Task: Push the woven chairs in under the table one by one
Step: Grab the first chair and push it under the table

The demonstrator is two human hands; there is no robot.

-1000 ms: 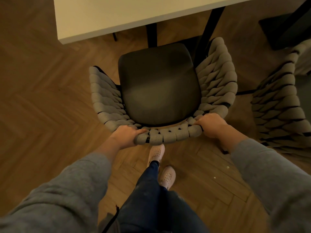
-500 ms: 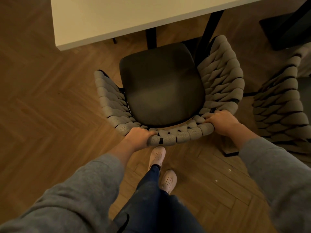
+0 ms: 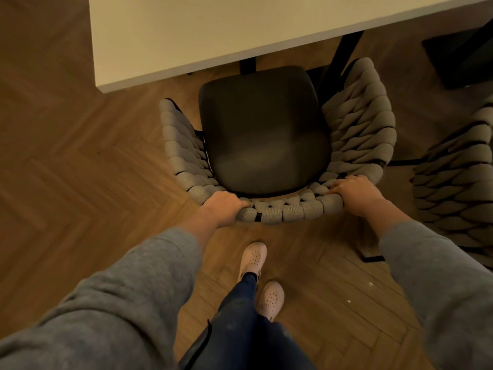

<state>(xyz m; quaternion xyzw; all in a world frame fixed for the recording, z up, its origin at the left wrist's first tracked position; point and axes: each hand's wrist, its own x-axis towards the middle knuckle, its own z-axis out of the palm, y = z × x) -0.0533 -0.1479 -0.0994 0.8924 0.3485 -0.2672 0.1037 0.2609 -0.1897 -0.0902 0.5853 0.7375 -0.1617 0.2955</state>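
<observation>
A woven chair (image 3: 360, 124) with a grey braided back and a dark seat cushion stands in front of me, facing the white table (image 3: 213, 30). The front of its seat lies just at the table's near edge. My left hand (image 3: 222, 206) grips the top rail of the back at its left end. My right hand (image 3: 354, 193) grips the same rail at its right end, fingers curled over the braid. A black table leg (image 3: 338, 65) runs down beside the chair's right arm.
A second woven chair (image 3: 458, 177) stands close on the right, partly cut off by the frame edge. A dark object (image 3: 458, 57) sits on the floor at the upper right. My feet in pale shoes (image 3: 253, 259) stand on herringbone wood floor behind the chair.
The chair has slid forward and a little to the right with both hands on its back rail, so its seat front has come up to the table's edge. My feet have stepped after it.
</observation>
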